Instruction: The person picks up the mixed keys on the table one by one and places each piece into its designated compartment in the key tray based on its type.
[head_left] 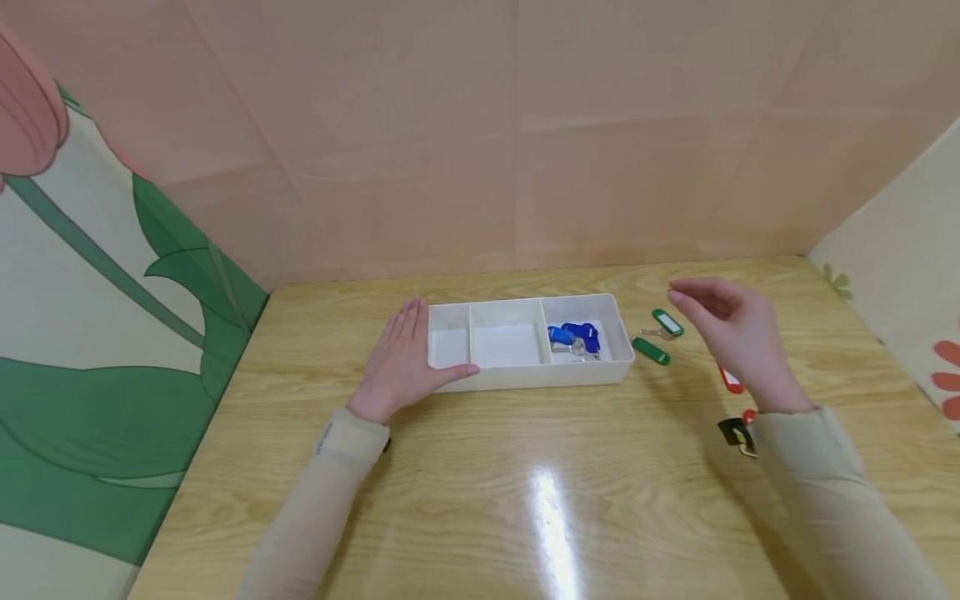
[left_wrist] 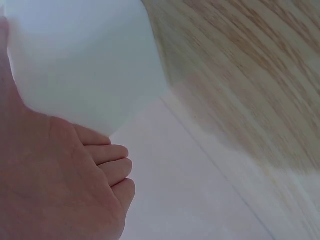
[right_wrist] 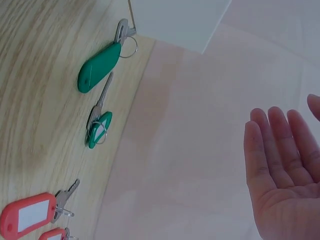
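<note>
A white three-compartment tray (head_left: 517, 377) stands on the table. My left hand (head_left: 402, 358) rests against its left end, fingers straight along the end wall and thumb across the front rim. In the left wrist view the left hand (left_wrist: 65, 175) lies beside the pale tray wall (left_wrist: 95, 65). Blue key tags (head_left: 579, 331) with keys lie in the right compartment. My right hand (head_left: 731, 333) hovers to the tray's right, bent, with nothing in it. Below it lie a green key tag (right_wrist: 100, 67) and another green key tag (right_wrist: 101, 129), each with a key.
Red key tags (right_wrist: 30, 215) with keys lie nearer me on the right, partly hidden by my right arm in the head view. Beside them is a small black item (head_left: 733, 431). A pinkish wall covering (head_left: 450, 167) rises behind the table.
</note>
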